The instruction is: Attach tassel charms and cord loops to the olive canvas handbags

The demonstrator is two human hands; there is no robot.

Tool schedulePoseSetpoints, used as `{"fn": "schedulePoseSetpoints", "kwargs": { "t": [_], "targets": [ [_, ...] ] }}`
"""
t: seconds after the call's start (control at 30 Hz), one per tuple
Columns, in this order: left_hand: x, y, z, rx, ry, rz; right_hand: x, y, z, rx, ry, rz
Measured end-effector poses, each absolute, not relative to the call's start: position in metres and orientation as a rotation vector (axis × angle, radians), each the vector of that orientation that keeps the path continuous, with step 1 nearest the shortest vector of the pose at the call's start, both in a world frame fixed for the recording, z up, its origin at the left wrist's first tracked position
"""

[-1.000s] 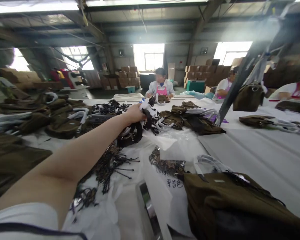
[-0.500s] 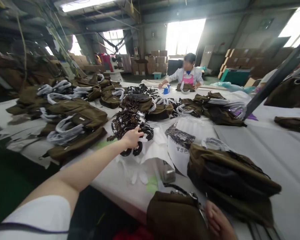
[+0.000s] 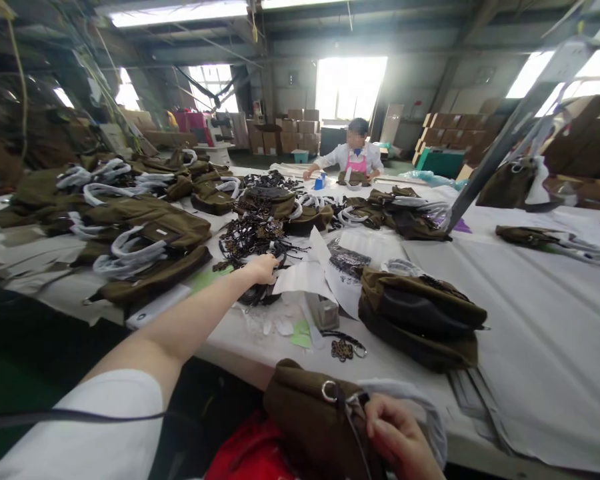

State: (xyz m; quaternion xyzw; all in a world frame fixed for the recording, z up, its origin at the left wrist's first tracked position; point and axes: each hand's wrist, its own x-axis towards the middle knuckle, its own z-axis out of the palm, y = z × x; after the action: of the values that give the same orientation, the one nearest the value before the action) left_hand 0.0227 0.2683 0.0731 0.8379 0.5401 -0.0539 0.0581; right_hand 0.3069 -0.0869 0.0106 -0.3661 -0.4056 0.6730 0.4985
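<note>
My left hand (image 3: 263, 269) reaches out over the table to the near side of a pile of black cords and straps (image 3: 255, 233). Its fingers are bent together on a black strap there. Close to me at the table's front edge is a dark olive bag (image 3: 313, 413) with a metal ring and a zip. My right hand (image 3: 393, 430) is at this bag's right side, thumb and fingers pinched on a dark strap end beside the zip. A leopard-patterned charm (image 3: 342, 350) with a black cord and a ring lies on the table just beyond the bag.
Olive bags with wrapped handles (image 3: 165, 227) are heaped at left. A stuffed olive bag (image 3: 420, 317) lies at right, near a slanted metal post (image 3: 505, 133). Across the table (image 3: 545, 320) sits a person in a pink apron (image 3: 356, 164).
The view has turned right. The near bag now shows its ring and zip, and my right hand has moved onto its strap. The charm now shows on the table. My left hand stays at the pile.
</note>
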Motion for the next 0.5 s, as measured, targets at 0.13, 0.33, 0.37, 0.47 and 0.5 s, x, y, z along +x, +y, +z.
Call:
{"fn": "schedulePoseSetpoints", "kwargs": {
  "t": [0.13,0.33,0.37,0.47,0.5],
  "targets": [
    [0.033,0.263,0.065,2.578,1.584,-0.144,0.296,-0.095,0.015,-0.923,-1.073,1.639],
    [0.066,0.256,0.036,2.533,1.695,-0.262,0.277,-0.105,0.022,-0.905,-1.097,1.681],
    [0.071,0.254,0.032,2.522,1.729,-0.271,0.275,-0.107,0.023,-0.897,-1.1,1.677],
    [0.083,0.25,0.025,2.485,1.817,-0.258,0.271,-0.114,0.023,-0.903,-1.08,1.642],
    [0.084,0.25,0.026,2.471,1.834,-0.244,0.271,-0.117,0.022,-0.917,-1.068,1.627]
  ]
}}
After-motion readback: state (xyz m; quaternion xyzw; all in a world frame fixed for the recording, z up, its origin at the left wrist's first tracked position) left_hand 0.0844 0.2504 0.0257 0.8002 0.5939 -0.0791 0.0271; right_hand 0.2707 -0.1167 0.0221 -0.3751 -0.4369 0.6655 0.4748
